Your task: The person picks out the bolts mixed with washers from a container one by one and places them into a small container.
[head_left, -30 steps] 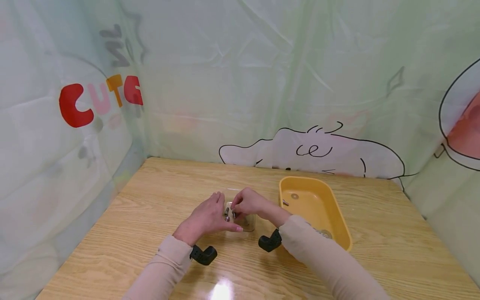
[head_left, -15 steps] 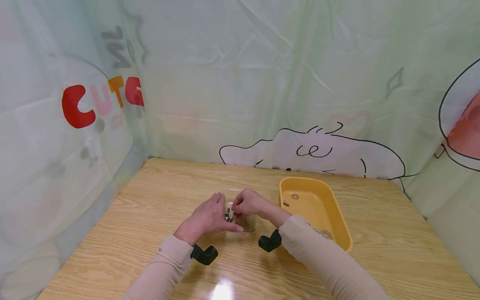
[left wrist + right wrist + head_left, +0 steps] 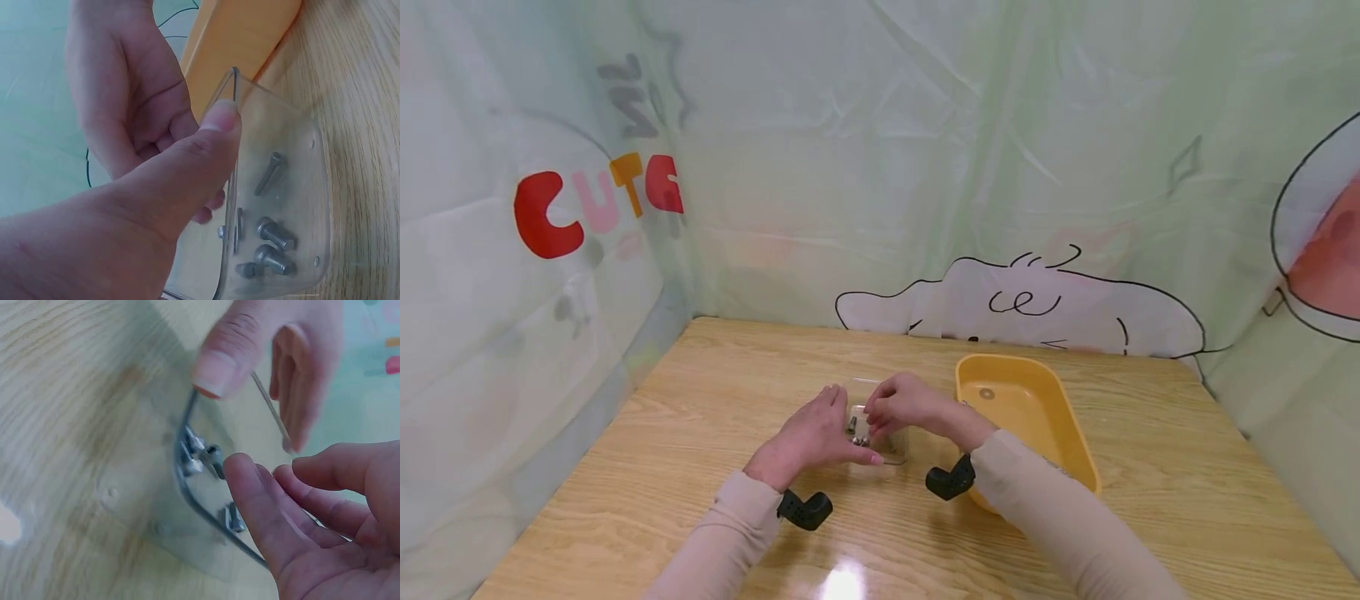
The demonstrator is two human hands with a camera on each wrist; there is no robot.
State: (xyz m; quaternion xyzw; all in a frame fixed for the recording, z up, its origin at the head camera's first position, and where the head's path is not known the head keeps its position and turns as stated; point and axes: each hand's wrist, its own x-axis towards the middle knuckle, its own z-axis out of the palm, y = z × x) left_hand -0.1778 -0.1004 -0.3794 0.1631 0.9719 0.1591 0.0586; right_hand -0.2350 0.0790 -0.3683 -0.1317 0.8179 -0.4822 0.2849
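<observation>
A clear plastic box (image 3: 895, 450) stands on the table with several metal bolts (image 3: 275, 234) lying in it. My left hand (image 3: 818, 433) holds the box's near left corner, with its fingers along the left side and its thumb (image 3: 215, 125) on the near rim. Over the box is my right hand (image 3: 913, 404), its fingertips dipping toward the bolts. Seen from the right wrist, the fingers (image 3: 269, 509) of the right hand are loosely bent, with the thumb apart and nothing visible between them.
Right of the box stands a yellow tray (image 3: 1078, 425) with a washer (image 3: 987, 393) in it; the right forearm covers part of the tray. A wooden table (image 3: 715, 375) carries everything, with printed curtains (image 3: 865, 208) behind and at the sides.
A bolt that my right fingers pinched one second ago has been let go among the other bolts in the box. The right hand has since shifted slightly right. My left hand stays in place.
</observation>
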